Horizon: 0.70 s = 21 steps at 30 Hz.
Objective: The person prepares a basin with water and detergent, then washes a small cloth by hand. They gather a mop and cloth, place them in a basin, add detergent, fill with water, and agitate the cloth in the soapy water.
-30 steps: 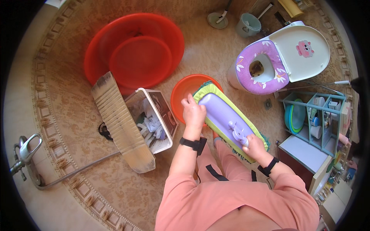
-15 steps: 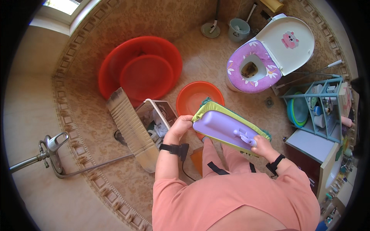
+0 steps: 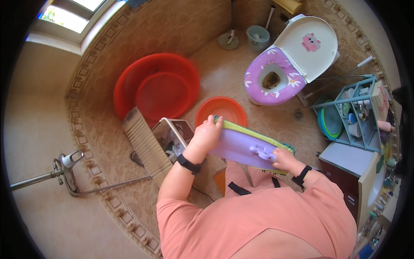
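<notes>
A flat mop head (image 3: 235, 147) with a purple plate is held up in front of my body, plate side facing me. Its yellow-green cloth pad (image 3: 254, 132) wraps the rim, and teal tufts peek out at the far edge. My left hand (image 3: 208, 134) is closed around the left end, fingers over the upper corner. At the other end my right hand (image 3: 284, 159) grips the plate beside the purple swivel joint (image 3: 261, 153). The pad's underside is mostly hidden. Just beyond the mop head sits an orange-red basin (image 3: 222, 108).
A large red tub (image 3: 129, 93) stands far left. Nearer are a waste bin (image 3: 181, 131) and a ribbed cardboard-like panel (image 3: 146, 140). A toilet (image 3: 254, 71) is far right, a blue rack (image 3: 351, 101) and cabinet (image 3: 345, 159) to the right. A faucet (image 3: 69, 160) juts from the left wall.
My left hand has shifted from the end's edge to over its upper corner, fingers now raised across the rim. The mop head has moved slightly left in view. My right hand keeps its hold.
</notes>
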Each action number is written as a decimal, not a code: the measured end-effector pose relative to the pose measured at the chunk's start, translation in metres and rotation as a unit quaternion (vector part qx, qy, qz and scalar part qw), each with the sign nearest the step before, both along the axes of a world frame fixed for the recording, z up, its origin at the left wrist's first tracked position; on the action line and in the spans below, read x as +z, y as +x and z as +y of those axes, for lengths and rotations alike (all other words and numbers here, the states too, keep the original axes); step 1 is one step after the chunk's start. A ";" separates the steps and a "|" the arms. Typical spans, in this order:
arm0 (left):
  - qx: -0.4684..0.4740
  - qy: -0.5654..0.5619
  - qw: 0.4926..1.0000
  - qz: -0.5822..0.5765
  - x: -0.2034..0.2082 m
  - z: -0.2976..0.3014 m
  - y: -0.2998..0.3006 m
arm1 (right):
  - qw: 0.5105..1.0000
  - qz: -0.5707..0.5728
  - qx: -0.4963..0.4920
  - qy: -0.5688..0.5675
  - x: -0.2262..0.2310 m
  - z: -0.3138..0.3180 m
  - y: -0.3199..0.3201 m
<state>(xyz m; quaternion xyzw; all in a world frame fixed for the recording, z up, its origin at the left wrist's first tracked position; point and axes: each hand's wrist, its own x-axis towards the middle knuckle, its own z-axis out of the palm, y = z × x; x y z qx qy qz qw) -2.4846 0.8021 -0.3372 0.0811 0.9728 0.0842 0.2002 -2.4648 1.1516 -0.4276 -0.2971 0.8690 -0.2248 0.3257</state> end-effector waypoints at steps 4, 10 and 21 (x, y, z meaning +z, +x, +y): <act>-0.019 -0.013 0.997 -0.079 -0.005 -0.001 -0.007 | 1.000 -0.022 0.007 0.016 0.003 0.009 0.008; 0.204 0.329 0.867 -0.313 -0.019 -0.037 -0.010 | 0.998 -0.053 0.007 0.024 0.003 0.030 0.012; 0.551 0.504 0.649 -0.147 -0.128 -0.018 0.045 | 0.992 0.032 -0.099 -0.076 -0.004 0.049 -0.026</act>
